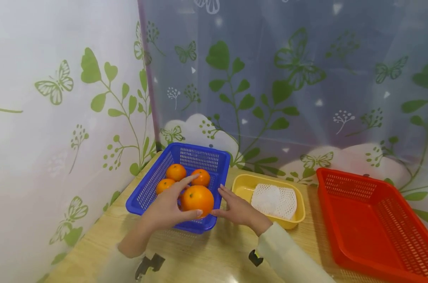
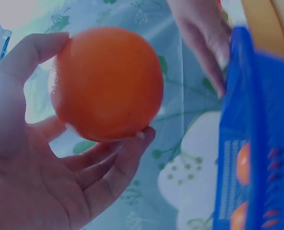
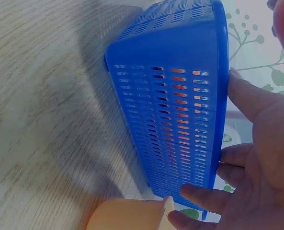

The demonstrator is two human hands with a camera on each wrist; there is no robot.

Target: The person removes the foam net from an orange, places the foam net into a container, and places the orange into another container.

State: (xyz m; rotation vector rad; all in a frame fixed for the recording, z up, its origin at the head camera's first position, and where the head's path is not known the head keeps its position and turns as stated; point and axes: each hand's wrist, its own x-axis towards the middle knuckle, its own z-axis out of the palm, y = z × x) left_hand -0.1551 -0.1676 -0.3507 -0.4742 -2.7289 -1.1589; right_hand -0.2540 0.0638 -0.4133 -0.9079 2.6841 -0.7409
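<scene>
My left hand [image 1: 166, 208] grips a large orange [image 1: 198, 200] between thumb and fingers, above the front part of the blue basket [image 1: 136, 204]. In the left wrist view the fingers curl round the orange [image 2: 108, 84] from two sides. Several other oranges [image 1: 176, 172] lie inside the basket. At the basket's right side is my right hand [image 1: 238, 208], its fingers extended along the rim. Seen from the right wrist, the thumb and fingertips of that hand [image 3: 261, 158] are at the rim of the blue basket [image 3: 170, 110], not curled round it.
A yellow tub [image 1: 299, 196] holding a white foam net [image 1: 274, 200] stands just right of the blue basket. Farther right is a red basket [image 1: 362, 232]. All stand on a wooden table [image 1: 214, 255] against a patterned curtain [image 1: 256, 98].
</scene>
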